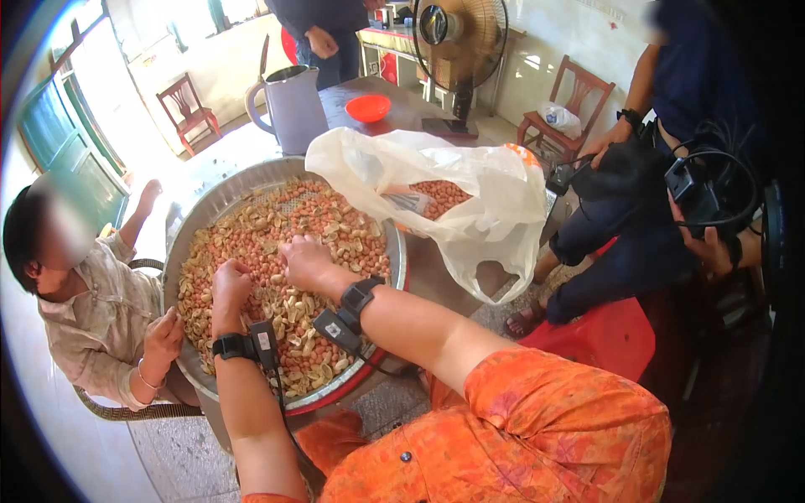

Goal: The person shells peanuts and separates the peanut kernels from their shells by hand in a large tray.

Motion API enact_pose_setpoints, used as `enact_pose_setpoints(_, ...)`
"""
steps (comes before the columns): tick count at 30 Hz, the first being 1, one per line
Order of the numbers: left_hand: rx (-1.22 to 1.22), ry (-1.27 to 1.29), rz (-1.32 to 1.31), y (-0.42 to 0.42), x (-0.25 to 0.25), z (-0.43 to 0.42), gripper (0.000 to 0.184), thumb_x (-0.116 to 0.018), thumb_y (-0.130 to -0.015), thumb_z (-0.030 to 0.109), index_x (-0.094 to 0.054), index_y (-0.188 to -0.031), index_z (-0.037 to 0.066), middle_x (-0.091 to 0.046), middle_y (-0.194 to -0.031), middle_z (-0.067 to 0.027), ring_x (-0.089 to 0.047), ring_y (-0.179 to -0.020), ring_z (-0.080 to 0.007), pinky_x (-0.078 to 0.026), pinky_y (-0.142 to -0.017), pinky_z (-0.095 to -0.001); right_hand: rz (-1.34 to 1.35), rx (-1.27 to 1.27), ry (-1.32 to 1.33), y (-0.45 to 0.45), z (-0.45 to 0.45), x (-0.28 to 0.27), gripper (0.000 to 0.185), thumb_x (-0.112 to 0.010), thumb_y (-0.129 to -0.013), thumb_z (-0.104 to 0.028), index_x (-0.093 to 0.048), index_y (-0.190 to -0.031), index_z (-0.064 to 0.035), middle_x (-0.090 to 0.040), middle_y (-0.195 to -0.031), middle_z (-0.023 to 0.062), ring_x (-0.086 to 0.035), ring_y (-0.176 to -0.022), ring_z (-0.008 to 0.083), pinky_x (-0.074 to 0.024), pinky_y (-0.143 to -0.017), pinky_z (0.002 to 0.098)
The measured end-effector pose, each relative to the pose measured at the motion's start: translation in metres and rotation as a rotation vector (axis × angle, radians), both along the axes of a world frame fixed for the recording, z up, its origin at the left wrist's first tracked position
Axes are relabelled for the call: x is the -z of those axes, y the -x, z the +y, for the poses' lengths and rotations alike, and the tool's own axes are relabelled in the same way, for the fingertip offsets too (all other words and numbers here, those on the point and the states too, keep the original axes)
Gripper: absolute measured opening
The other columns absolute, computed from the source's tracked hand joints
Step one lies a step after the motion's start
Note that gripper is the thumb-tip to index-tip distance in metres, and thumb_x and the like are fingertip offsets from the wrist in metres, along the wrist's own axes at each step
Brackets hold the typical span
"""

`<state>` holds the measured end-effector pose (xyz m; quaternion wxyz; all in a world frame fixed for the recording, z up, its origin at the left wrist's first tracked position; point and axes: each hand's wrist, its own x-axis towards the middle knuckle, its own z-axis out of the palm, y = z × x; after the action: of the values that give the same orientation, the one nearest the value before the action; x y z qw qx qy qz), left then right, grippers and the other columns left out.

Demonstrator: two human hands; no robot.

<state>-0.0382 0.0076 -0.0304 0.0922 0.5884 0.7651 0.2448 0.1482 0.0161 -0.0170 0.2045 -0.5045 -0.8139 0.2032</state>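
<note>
A wide round metal tray holds a layer of shelled peanuts mixed with broken, pale shells. My left hand is over the middle of the tray, its fingers curled together at the peanuts. Just to its right, my right hand has thumb and fingers pinched together low over the shells. Whatever either hand holds is hidden or too small to name. At the tray's right edge lies an open white plastic bag with reddish peanuts inside.
A grey pitcher, a red bowl and a fan stand beyond the tray. One person sits at the left, a hand by the rim. Others stand behind and at right, near a red stool.
</note>
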Motion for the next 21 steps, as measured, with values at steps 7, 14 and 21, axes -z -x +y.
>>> enact_pose_setpoints(7,0.029,-0.169,0.055,-0.005,0.005,-0.004,0.009,-0.054,-0.066,0.009,-0.06,-0.067,0.002,-0.058,-0.067,-0.016,-0.058,-0.067,-0.029,-0.046,-0.06,-0.0354,-0.022,-0.049,-0.012,0.004,0.002,0.01,0.015,-0.052,-0.072,-0.018,-0.056,-0.084,-0.0098,-0.054,-0.092,0.0109,-0.052,-0.091,0.0275,-0.0422,-0.077,0.0405)
enact_pose_setpoints(14,-0.01,-0.001,-0.036,-0.024,-0.028,-0.021,0.015,-0.049,-0.073,0.007,-0.058,-0.085,0.004,-0.059,-0.084,-0.0178,-0.056,-0.082,-0.0319,-0.045,-0.069,-0.0386,-0.048,-0.047,0.038,0.006,-0.002,0.007,0.018,-0.052,-0.073,-0.019,-0.054,-0.088,-0.0093,-0.055,-0.091,0.0105,-0.051,-0.092,0.0284,-0.0419,-0.077,0.0421)
enact_pose_setpoints(21,0.029,-0.064,-0.098,-0.021,-0.02,-0.017,0.013,-0.051,-0.074,0.009,-0.059,-0.083,0.004,-0.059,-0.081,-0.0174,-0.057,-0.078,-0.031,-0.045,-0.069,-0.0384,-0.098,-0.066,0.04,0.006,-0.004,0.004,0.02,-0.052,-0.072,-0.02,-0.056,-0.089,-0.011,-0.055,-0.095,0.0098,-0.052,-0.094,0.0267,-0.0423,-0.077,0.0415)
